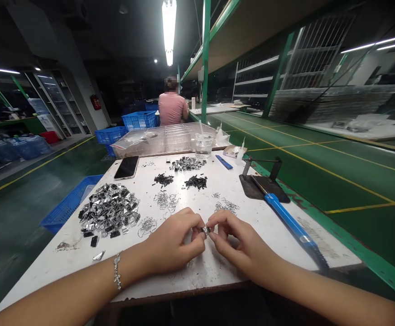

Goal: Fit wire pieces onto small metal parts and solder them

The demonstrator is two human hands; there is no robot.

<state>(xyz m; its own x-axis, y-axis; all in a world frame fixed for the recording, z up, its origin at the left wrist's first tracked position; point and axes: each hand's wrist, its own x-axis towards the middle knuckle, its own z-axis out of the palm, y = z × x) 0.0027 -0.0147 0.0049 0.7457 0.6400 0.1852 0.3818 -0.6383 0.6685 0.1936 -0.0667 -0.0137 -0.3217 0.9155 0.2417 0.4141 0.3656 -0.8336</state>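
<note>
Head view: left hand [173,246] and right hand [240,246], fingertips of both pinched shut on one small metal clip [205,230], right of the clip pile [109,210] on the desk [286,222]. Likely risk: pinch may slip, clip dropping among loose wire bits [147,224] beside that pile.

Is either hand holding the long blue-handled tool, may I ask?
No, the left hand and right hand pinch a small silver metal piece; the blue-handled tool lies apart.

Both forearms were bare. Behind the left hand [175,244], a thin silver bracelet [117,270] circled the wrist, possibly linked charms; detail was small.
</note>
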